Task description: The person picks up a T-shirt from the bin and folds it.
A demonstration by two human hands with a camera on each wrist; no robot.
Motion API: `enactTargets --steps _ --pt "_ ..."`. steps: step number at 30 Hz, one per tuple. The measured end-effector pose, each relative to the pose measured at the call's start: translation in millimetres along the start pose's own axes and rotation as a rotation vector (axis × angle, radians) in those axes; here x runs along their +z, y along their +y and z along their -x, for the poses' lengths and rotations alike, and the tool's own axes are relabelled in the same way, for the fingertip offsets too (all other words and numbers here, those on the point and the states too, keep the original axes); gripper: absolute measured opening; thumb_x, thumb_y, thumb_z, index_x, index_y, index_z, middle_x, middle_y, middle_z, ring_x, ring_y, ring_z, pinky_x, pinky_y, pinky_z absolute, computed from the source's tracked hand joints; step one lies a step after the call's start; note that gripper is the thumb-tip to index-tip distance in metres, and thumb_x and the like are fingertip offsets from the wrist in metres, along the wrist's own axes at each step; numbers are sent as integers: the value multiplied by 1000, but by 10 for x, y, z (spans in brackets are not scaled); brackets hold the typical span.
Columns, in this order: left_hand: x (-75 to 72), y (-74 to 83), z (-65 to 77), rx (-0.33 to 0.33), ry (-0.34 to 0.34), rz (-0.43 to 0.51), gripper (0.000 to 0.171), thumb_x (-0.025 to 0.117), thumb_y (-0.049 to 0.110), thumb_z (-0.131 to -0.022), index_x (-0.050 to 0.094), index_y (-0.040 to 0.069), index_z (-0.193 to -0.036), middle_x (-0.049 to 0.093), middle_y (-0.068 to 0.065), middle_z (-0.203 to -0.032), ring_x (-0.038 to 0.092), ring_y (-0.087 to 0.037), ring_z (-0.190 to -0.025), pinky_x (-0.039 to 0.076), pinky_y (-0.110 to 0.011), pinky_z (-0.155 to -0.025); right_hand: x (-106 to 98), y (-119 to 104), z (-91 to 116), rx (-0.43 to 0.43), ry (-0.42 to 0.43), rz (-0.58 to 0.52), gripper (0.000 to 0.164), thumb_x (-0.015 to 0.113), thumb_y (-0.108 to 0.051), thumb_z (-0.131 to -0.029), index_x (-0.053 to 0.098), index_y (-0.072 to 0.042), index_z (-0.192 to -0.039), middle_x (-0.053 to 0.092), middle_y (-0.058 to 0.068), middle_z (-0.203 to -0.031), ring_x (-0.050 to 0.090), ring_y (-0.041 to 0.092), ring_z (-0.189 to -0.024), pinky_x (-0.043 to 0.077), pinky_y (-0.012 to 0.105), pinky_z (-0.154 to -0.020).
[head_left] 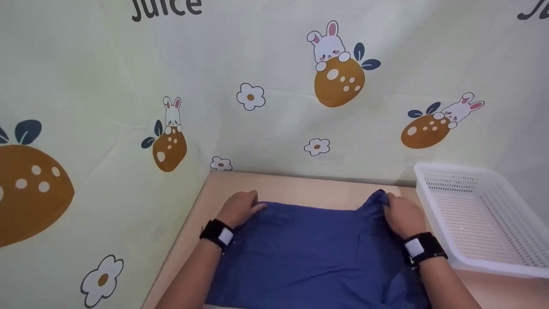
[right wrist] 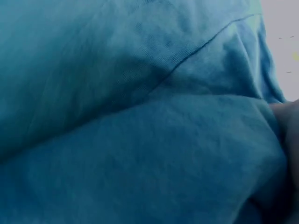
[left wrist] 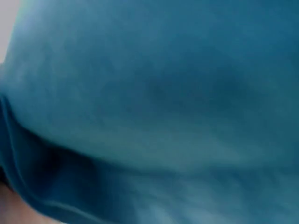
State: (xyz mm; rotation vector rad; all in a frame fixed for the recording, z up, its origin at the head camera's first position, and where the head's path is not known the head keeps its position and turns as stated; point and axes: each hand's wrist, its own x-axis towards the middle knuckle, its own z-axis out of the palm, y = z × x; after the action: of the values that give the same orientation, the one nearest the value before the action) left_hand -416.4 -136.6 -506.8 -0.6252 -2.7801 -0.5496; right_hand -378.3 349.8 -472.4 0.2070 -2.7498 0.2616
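A dark blue cloth point(head_left: 309, 253) with creases lies spread over the table in the head view. At its far left corner, my left hand point(head_left: 239, 209) pinches the edge between thumb and fingers. My right hand point(head_left: 405, 214) grips the far right corner, where the fabric is bunched and raised. Cloth point(left wrist: 154, 93) fills most of the left wrist view, blurred, with a fold along the bottom. In the right wrist view the cloth point(right wrist: 140, 158) shows a stitched seam and a large fold, with part of my right hand point(right wrist: 290, 135) at the right edge.
A white perforated plastic basket point(head_left: 441, 257) stands to the right of my right hand. The pale wooden table point(head_left: 300, 191) meets a printed wall covering point(head_left: 274, 128) with rabbits, fruit and flowers at the back and left.
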Motion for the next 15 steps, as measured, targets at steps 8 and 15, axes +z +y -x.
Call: enactTargets --steps 8,15 --pt "-285 36 548 235 49 17 42 84 12 -75 43 19 -76 36 14 -68 38 -4 -62 34 -20 -57 -320 -115 564 -87 174 3 24 70 -25 -84 54 -11 -94 58 11 -83 57 33 -63 43 51 -53" --pt "-304 133 1010 235 -14 -12 38 65 -13 -70 46 20 -72 38 15 -68 37 -5 -63 36 -20 -59 -407 -98 1217 -217 229 43 37 83 -24 -67 57 -13 -91 50 1 -81 50 19 -65 43 40 -56"
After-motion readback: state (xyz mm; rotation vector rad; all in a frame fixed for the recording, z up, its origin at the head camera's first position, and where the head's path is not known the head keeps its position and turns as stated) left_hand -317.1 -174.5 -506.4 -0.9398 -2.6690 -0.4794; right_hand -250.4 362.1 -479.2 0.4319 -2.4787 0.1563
